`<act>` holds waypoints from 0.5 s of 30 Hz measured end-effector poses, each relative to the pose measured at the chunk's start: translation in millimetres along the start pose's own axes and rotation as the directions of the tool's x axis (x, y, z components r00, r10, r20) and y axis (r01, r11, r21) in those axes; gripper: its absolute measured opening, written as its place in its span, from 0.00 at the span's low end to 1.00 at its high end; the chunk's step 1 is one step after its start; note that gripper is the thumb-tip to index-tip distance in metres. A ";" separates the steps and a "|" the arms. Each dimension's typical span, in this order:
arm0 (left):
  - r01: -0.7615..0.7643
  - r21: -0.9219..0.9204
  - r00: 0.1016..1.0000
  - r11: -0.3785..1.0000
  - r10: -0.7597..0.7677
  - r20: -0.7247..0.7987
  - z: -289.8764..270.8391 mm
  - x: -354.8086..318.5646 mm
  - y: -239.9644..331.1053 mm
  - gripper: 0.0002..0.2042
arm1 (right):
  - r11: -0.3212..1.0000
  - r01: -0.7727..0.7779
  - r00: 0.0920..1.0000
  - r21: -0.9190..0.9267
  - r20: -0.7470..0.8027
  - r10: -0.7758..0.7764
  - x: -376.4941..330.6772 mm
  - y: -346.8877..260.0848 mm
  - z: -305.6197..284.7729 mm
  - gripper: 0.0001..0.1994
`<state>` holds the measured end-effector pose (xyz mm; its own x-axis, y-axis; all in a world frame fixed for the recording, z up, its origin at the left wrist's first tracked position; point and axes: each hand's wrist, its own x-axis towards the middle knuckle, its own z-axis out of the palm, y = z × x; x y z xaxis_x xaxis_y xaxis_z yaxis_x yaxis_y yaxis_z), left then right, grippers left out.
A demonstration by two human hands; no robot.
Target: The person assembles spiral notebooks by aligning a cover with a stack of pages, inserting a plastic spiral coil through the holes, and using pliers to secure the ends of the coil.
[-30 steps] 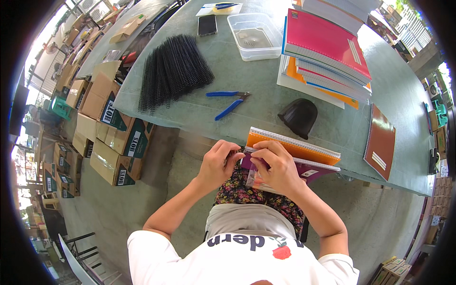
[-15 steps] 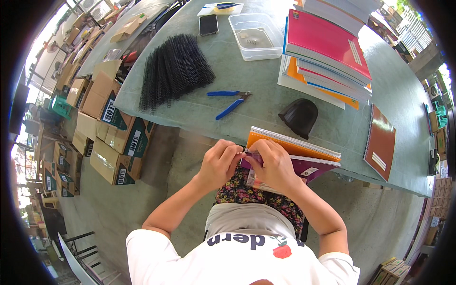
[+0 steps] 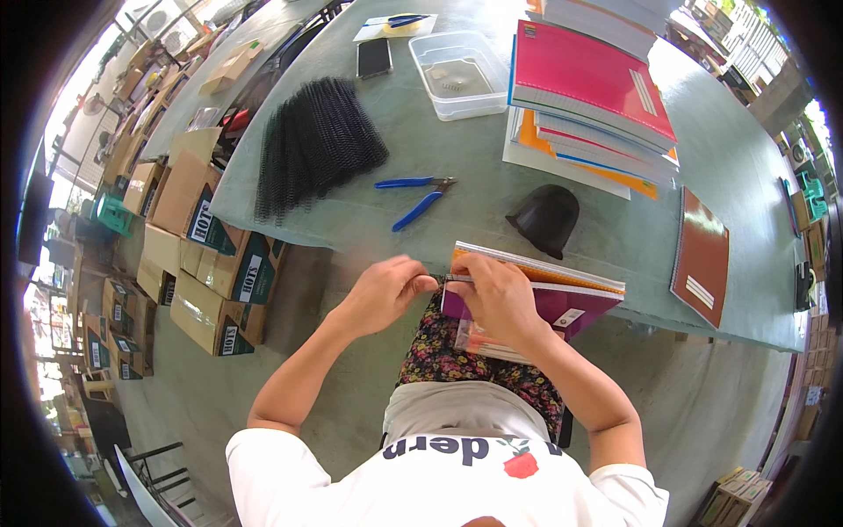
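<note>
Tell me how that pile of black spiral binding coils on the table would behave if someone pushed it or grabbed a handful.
The pile of black spiral binding coils probably feels light for its bulk, since each coil is mostly open wire loops. Being long and round, loose ones would likely roll across the smooth green table when pushed. A handful would probably snag and drag neighbours, as the coils lie tightly packed together.

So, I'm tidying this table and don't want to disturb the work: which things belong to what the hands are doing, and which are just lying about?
In use:
- left hand and right hand, at the spine end of the notebook pile
- black spiral coils, likely supply

Lying about:
- blue pliers
- black cap
- clear tray
- phone
- brown notebook
</note>
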<state>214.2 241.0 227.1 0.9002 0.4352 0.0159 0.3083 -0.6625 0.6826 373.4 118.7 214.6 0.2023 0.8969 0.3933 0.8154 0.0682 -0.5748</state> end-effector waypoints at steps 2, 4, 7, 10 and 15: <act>-0.054 -0.039 0.994 0.998 0.050 -0.102 -1.2 5.1 8.1 0.08 | 0.999 -0.030 0.999 -0.036 0.024 0.031 -1.0 -0.7 2.7 0.07; -0.143 -0.089 0.974 0.986 0.124 -0.190 -5.0 13.5 26.5 0.08 | 0.998 0.052 0.998 -0.021 0.024 -0.052 -3.6 7.4 5.4 0.07; -0.141 0.227 0.957 0.964 0.074 0.282 -12.4 -29.9 19.7 0.06 | 0.999 0.050 0.996 0.003 -0.070 -0.050 -2.6 10.5 3.1 0.07; -0.233 0.224 0.452 0.946 -0.098 0.887 9.7 -100.6 9.4 0.09 | 0.999 0.042 0.998 0.022 -0.048 -0.041 -2.5 7.7 4.2 0.08; -0.052 -0.134 0.493 0.990 0.143 0.858 26.2 -151.8 18.7 0.12 | 0.999 0.040 0.999 -0.005 0.021 -0.040 -5.6 6.9 2.6 0.09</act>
<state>91.4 146.5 218.4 0.7520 -0.4029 -0.5218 0.2167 -0.5964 0.7729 376.4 115.2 206.6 0.1578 0.9024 0.4010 0.8255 0.1023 -0.5550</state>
